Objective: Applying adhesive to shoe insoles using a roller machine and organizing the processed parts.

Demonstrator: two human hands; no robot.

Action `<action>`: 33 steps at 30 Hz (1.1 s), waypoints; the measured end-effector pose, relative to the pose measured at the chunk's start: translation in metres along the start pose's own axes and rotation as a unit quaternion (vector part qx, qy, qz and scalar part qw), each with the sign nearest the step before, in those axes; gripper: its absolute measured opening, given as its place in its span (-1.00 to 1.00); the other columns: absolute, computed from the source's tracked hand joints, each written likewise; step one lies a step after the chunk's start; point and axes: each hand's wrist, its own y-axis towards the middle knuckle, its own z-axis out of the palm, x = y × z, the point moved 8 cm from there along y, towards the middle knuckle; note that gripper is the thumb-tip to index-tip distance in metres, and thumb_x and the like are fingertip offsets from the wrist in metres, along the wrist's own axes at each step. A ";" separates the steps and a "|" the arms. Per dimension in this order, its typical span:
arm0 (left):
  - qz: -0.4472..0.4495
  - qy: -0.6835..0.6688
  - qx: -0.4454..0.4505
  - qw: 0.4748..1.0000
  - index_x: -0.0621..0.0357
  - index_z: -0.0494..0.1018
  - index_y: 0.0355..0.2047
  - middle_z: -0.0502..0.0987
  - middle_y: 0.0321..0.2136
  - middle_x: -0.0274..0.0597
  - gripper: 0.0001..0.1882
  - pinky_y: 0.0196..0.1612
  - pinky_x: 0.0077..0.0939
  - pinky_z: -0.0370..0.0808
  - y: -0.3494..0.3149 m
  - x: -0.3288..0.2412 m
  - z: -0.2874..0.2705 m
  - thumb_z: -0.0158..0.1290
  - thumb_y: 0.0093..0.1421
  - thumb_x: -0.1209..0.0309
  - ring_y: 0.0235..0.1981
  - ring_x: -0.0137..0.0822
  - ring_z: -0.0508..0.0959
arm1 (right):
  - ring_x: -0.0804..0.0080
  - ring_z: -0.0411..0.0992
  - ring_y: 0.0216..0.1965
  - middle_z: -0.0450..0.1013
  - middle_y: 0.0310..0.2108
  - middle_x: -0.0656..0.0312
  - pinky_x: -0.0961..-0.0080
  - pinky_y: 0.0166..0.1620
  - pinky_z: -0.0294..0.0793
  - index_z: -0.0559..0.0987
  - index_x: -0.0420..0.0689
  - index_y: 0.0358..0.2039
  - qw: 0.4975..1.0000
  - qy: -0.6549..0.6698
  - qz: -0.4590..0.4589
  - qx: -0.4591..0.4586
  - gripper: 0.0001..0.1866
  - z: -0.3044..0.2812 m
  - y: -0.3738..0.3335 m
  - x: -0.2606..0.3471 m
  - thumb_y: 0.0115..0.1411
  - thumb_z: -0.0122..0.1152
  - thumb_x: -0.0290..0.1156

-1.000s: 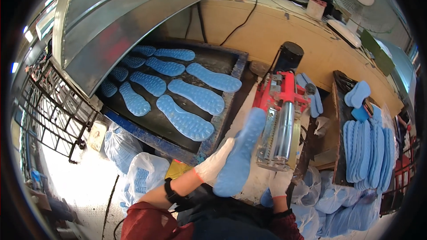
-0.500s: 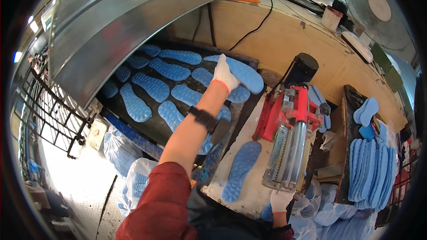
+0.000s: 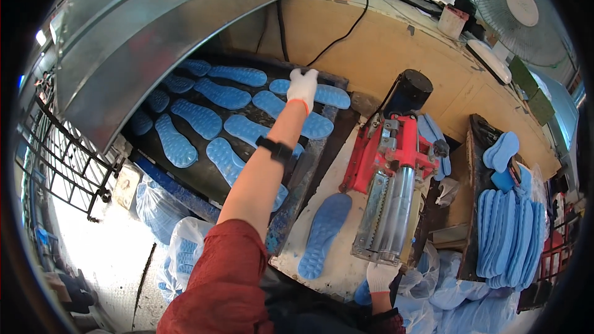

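My left hand, in a white knit glove with an orange cuff, is closed over the middle of a blue insole. That insole lies flat at the far right corner of a dark bed, beside rows of other textured blue insoles. My gloved right hand is at the near end of a red machine with metal rollers. Its fingers are hidden under the rollers, so I cannot tell what they hold. Close to its left side shows part of a blue insole.
Another insole lies on the pale board left of the machine. A sheet-metal hood overhangs the bed. At right, stacked insoles stand on a dark shelf. Plastic bags sit below the bed; a fan stands at far right.
The insole in my left hand has gone from raised and tilted to lying flat on the bed. My right hand stays by the rollers. The whole view has shifted slightly.
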 end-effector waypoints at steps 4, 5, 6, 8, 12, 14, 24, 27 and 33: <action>0.369 -0.037 0.079 0.925 0.14 0.29 0.06 0.47 -0.26 -0.15 -0.55 -0.08 -0.40 0.43 -0.217 -0.135 -0.066 0.12 0.18 0.36 -0.24 -0.33 0.49 | -0.14 0.31 0.07 0.42 0.04 -0.07 0.06 0.14 0.29 0.53 -0.25 0.00 0.788 0.535 0.272 0.140 -0.55 -0.013 0.016 -0.067 0.12 0.16 -0.29; 0.530 0.008 0.078 0.845 0.15 0.36 -0.03 0.46 -0.26 -0.17 -0.65 -0.06 -0.34 0.43 -0.277 -0.156 -0.092 0.13 0.17 0.46 -0.23 -0.28 0.49 | -0.15 0.39 -0.05 0.47 -0.03 -0.06 0.10 0.05 0.38 0.56 -0.24 -0.06 0.799 0.526 0.283 0.072 -0.58 -0.021 0.019 -0.074 0.16 0.17 -0.22; 0.677 0.192 0.109 0.702 0.16 0.41 -0.04 0.48 -0.13 -0.17 -0.73 -0.02 -0.29 0.44 -0.343 -0.170 -0.105 0.02 0.27 0.38 -0.19 -0.20 0.51 | -0.15 0.39 -0.05 0.47 -0.03 -0.06 0.10 0.05 0.38 0.56 -0.24 -0.06 0.798 0.533 0.275 0.066 -0.58 -0.011 0.017 -0.068 0.16 0.17 -0.22; 0.731 0.186 0.183 0.630 0.12 0.49 -0.06 0.49 -0.03 -0.16 -0.70 0.03 -0.22 0.43 -0.407 -0.152 -0.134 0.00 0.28 0.26 -0.10 -0.11 0.51 | -0.14 0.39 0.00 0.46 0.00 -0.04 0.11 0.07 0.40 0.54 -0.22 -0.03 0.790 0.551 0.252 0.099 -0.59 0.014 0.003 -0.046 0.18 0.16 -0.23; 0.732 0.070 0.209 0.645 0.21 0.50 -0.25 0.49 -0.33 -0.11 -0.66 -0.41 -0.32 0.46 -0.502 -0.205 -0.177 -0.02 0.15 0.19 -0.40 -0.20 0.51 | -0.17 0.31 0.08 0.40 0.06 -0.12 0.03 0.17 0.28 0.54 -0.24 -0.05 0.769 0.579 0.256 0.086 -0.62 -0.015 0.018 -0.071 0.20 0.12 -0.27; 0.724 0.032 0.150 0.673 0.30 0.54 -0.36 0.53 -0.39 -0.06 -0.70 -0.48 -0.31 0.46 -0.500 -0.213 -0.194 0.01 0.28 0.27 -0.48 -0.19 0.52 | -0.20 0.25 0.13 0.36 0.10 -0.17 -0.03 0.24 0.20 0.53 -0.25 -0.07 0.755 0.593 0.273 0.068 -0.65 -0.036 0.038 -0.093 0.22 0.09 -0.29; 0.664 0.134 0.219 0.702 0.18 0.37 -0.41 0.36 -0.49 -0.17 -0.71 -0.45 -0.36 0.44 -0.514 -0.229 -0.251 -0.03 0.00 0.19 -0.52 -0.23 0.45 | -0.20 0.37 -0.08 0.48 -0.23 -0.11 -0.18 0.09 0.28 0.57 -0.20 -0.31 0.852 0.488 0.189 -0.018 -0.70 -0.082 0.054 -0.129 0.23 0.06 -0.20; 0.583 0.083 0.213 0.779 0.18 0.37 -0.45 0.37 -0.52 -0.19 -0.74 -0.48 -0.33 0.44 -0.515 -0.233 -0.261 -0.02 0.00 0.23 -0.55 -0.23 0.46 | -0.25 0.34 0.00 0.47 -0.12 -0.14 -0.16 0.20 0.19 0.55 -0.23 -0.14 0.840 0.505 0.196 -0.012 -0.62 -0.080 0.051 -0.129 0.23 0.07 -0.17; 0.823 -0.026 0.165 0.544 0.18 0.54 -0.41 0.49 -0.47 -0.26 -0.82 -0.67 -0.50 0.32 -0.540 -0.205 -0.279 0.05 0.18 0.33 -0.65 -0.38 0.42 | -0.02 0.47 -0.07 0.56 -0.25 0.05 0.04 0.05 0.38 0.62 -0.09 -0.18 0.837 0.473 0.240 -0.133 -0.64 -0.073 0.040 -0.120 0.16 0.12 -0.11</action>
